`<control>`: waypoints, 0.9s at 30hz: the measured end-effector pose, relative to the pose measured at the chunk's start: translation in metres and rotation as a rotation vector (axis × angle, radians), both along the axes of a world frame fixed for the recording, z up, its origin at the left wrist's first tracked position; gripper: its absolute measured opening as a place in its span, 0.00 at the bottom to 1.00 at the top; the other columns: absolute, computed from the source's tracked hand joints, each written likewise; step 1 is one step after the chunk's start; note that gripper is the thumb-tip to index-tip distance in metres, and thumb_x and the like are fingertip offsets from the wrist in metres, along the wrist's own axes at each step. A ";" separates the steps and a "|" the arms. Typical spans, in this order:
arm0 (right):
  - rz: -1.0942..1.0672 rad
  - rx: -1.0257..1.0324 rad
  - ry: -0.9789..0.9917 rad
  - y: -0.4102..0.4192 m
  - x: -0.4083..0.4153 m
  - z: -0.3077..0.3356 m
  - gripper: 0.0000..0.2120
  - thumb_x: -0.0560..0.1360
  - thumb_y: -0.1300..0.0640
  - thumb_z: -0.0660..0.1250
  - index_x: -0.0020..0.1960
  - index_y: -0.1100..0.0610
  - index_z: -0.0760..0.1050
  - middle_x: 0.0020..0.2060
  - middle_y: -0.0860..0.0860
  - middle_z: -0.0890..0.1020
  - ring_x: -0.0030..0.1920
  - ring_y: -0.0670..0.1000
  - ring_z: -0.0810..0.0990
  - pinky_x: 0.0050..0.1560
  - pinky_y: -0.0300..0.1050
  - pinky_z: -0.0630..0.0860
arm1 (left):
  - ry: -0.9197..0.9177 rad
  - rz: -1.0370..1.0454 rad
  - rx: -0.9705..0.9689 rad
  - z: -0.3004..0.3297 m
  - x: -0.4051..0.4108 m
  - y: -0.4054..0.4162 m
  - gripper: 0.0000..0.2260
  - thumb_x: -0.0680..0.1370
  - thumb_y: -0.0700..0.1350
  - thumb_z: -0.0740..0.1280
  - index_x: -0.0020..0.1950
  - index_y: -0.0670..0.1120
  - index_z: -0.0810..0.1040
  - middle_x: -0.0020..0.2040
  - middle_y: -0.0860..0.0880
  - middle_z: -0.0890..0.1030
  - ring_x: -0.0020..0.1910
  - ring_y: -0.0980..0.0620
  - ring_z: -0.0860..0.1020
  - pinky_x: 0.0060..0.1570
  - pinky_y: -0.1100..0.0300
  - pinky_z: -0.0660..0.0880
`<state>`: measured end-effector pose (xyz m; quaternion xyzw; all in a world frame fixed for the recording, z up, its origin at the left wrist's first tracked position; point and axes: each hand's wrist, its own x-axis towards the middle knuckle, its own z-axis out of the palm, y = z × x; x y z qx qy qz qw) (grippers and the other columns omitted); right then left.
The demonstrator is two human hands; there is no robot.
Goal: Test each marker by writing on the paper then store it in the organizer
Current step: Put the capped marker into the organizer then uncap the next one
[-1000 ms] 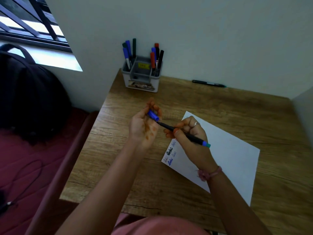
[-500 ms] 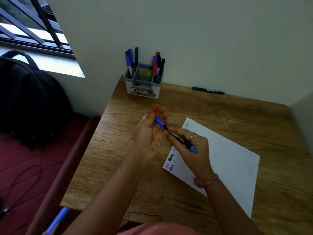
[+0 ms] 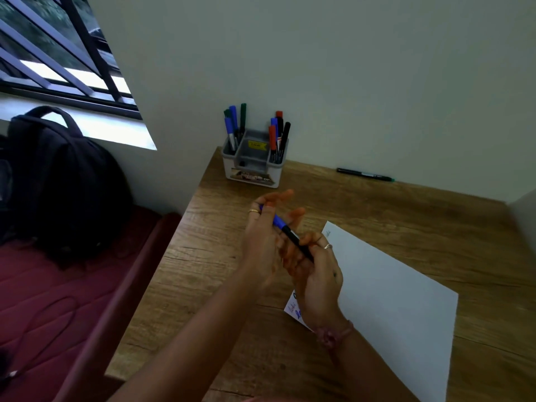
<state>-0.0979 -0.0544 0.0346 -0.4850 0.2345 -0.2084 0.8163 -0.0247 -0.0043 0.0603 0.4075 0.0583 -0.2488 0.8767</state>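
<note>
Both hands are up over the middle of the brown wood-grain desk (image 3: 377, 216), and the action is all on one pen. The right hand (image 3: 317, 274) has its fingers wrapped round the black barrel of the slim blue-capped marker (image 3: 285, 229), which slants up toward eleven o'clock. The left hand (image 3: 262, 242) meets it at the cap end; the blue cap sits against that palm and thumb, while the upper fingers fan out straight. That looks like a cap being pushed home, one hand steadying the barrel and the other pressing, though whether the cap is fully seated cannot be made out.

Below the right hand, at about five o'clock, lies the white sheet of paper (image 3: 400, 300), angled across the desk so it suits the writing arm. Small scribbles in blue and dark ink show at its near-left corner, so this pen's trial seems done.

Up at twelve o'clock, pushed against the pale wall, stands the grey and white plastic desk organizer (image 3: 252, 161). Capped markers stand in its left and right pockets, while the middle bay shows none. That's the likely home for this one, just a short reach forward.

Over at one to two o'clock, a lone black marker with a green end (image 3: 364, 174) lies flat along the wall, well apart from everything, presumably awaiting its test.
</note>
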 end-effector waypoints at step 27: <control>-0.113 -0.573 0.386 -0.158 0.062 -0.026 0.05 0.75 0.62 0.65 0.46 0.52 0.76 0.43 0.48 0.79 0.44 0.48 0.77 0.46 0.42 0.74 | -0.667 0.369 0.637 -0.011 0.219 0.024 0.12 0.80 0.39 0.59 0.63 0.45 0.68 0.50 0.49 0.76 0.51 0.52 0.81 0.58 0.53 0.76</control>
